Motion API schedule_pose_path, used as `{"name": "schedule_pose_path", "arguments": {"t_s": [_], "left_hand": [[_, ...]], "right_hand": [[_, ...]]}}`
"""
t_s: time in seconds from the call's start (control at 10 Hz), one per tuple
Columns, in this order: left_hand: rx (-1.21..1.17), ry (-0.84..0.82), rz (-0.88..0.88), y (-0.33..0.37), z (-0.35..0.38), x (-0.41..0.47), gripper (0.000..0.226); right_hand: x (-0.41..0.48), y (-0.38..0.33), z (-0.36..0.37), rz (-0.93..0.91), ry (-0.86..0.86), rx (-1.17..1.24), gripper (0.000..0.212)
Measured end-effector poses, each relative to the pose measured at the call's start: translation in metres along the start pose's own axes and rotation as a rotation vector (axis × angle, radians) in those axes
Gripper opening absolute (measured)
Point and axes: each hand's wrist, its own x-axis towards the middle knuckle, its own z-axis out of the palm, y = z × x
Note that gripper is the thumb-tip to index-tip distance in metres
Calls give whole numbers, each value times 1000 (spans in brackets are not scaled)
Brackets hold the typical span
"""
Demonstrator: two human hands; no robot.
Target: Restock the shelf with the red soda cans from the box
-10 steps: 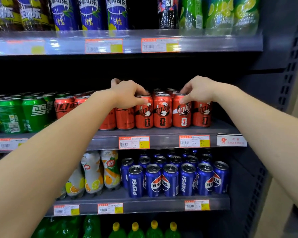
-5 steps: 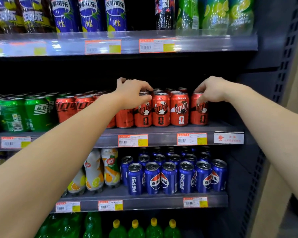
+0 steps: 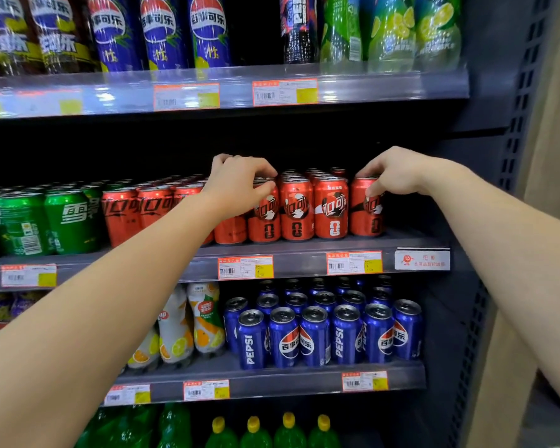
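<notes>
Rows of red soda cans point(image 3: 330, 206) stand on the middle shelf point(image 3: 304, 253). My left hand point(image 3: 240, 182) grips the top of a red can point(image 3: 264, 218) at the left of the front group, fingers curled over its rim. My right hand point(image 3: 392, 174) grips the rightmost red can point(image 3: 364, 211) by its top, a small gap apart from the row. The box is not in view.
Green cans point(image 3: 62, 218) fill the shelf's left end. Blue Pepsi cans point(image 3: 317, 334) and citrus bottles point(image 3: 188, 321) stand on the shelf below, tall bottles point(image 3: 162, 30) on the one above. The dark rack upright point(image 3: 511, 124) bounds the right side.
My right hand has shifted right along the row to the end can, which now stands slightly apart from the others. My left hand stays on its can.
</notes>
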Motion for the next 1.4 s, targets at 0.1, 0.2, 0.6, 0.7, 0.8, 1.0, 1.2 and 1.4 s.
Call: {"name": "schedule_pose_path", "arguments": {"t_s": [0.1,0.2,0.6,0.7,0.8,1.0,1.2,1.4], "left_hand": [[-16,36,1,0,-1,-1,31],[-7,14,2,-1,-1,-1,36],[111,-91,-33,32,-12,-29,59],[190,-78,11,41,-17,-39,60],[216,-85,32,52,-23,-46,61],[243,-155,-3,44,-18,-40,52],[280,-287,83,25,-28,-22,68],[194,-396,69,34,-65,-28,74]], "right_hand": [[-2,1,0,9,-13,40,48],[-4,-2,2,11,-6,72,49],[-46,-26,20,-70,246,-12,56],[-66,-39,32,-135,335,-49,47],[-89,-49,40,-135,327,-166,45],[-86,-56,59,-95,247,-256,47],[-89,-77,58,-52,221,-267,30],[-103,-117,30,42,58,-211,37]]}}
